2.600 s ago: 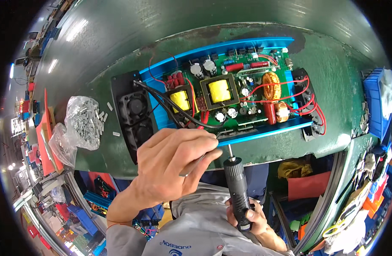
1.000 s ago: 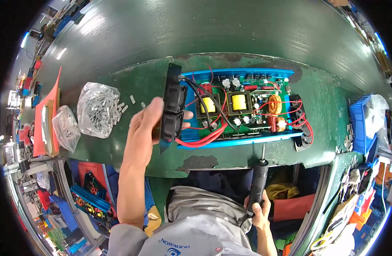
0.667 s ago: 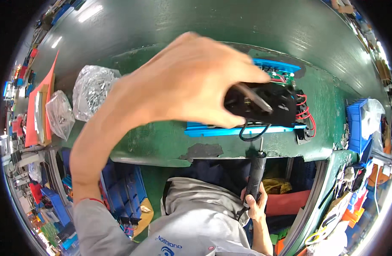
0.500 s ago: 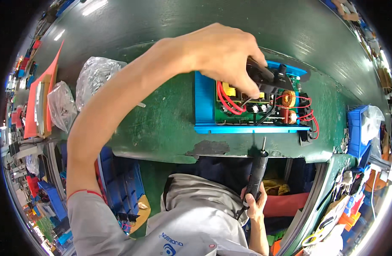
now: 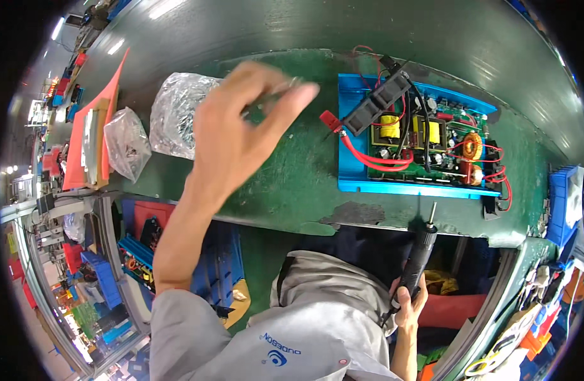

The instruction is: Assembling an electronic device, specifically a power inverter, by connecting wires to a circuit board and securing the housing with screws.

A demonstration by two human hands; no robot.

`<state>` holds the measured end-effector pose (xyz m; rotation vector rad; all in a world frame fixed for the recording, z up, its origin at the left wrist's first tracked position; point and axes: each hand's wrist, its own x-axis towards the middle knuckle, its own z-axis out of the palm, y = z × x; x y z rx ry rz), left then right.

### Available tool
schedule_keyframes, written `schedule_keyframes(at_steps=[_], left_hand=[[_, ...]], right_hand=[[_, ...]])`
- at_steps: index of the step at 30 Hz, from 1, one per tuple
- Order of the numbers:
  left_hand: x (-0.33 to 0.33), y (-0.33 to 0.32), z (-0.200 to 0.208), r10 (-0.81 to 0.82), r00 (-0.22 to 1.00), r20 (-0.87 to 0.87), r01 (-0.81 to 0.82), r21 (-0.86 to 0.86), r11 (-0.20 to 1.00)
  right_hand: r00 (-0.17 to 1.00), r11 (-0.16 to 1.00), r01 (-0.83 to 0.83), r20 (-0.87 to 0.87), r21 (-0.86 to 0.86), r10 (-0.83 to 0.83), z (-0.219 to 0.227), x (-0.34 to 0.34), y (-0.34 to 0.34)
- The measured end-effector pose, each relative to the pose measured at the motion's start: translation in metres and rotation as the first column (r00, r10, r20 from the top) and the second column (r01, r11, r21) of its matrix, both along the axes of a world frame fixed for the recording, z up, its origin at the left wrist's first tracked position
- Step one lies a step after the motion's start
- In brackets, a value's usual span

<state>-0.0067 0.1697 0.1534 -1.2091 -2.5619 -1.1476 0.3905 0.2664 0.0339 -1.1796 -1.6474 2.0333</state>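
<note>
My left hand [image 5: 231,127] is raised over the bench, left of a blue metal case [image 5: 352,185] and beside a clear plastic bag [image 5: 177,114]. Its thumb and forefinger curve toward each other, but blur hides whether they meet or hold anything. Inside the case is a green circuit board [image 5: 454,159] with yellow-wrapped transformers, copper coils and red wires. A black end panel [image 5: 375,103] leans at a slant across the case's left end, wires attached. Low near the bench's front edge, my right hand [image 5: 409,305] grips a black electric screwdriver [image 5: 419,260], bit pointing up.
A smaller plastic bag [image 5: 128,145] with small parts lies at left, beside an orange-red sheet [image 5: 92,127] standing among boards. A blue bin [image 5: 563,206] sits at the far right. Worn patches mark the green bench top [image 5: 273,190] along its front edge.
My left hand has left the black panel and swung left toward the bags. The panel now rests slanted over the case's left end. My right hand still holds the screwdriver; the whole view has shifted.
</note>
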Motion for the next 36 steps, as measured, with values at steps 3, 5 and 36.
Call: schedule_keyframes(at_steps=[3,5,36], left_hand=[[0.025,-0.048,-0.022,0.073,0.996,0.056,-0.061,-0.198,0.978],[0.041,-0.059,-0.029,0.054,0.990,0.127,-0.017,-0.274,0.962],[0.057,0.011,-0.056,-0.221,0.875,0.430,0.241,0.008,0.970]], right_hand=[[0.993,0.997,0.070,0.091,0.018,-0.071,-0.005,-0.006,-0.008],[0.992,0.994,0.109,0.061,0.013,-0.110,-0.005,-0.008,-0.008],[0.956,0.942,-0.295,0.053,0.162,0.290,0.024,-0.028,-0.012]])
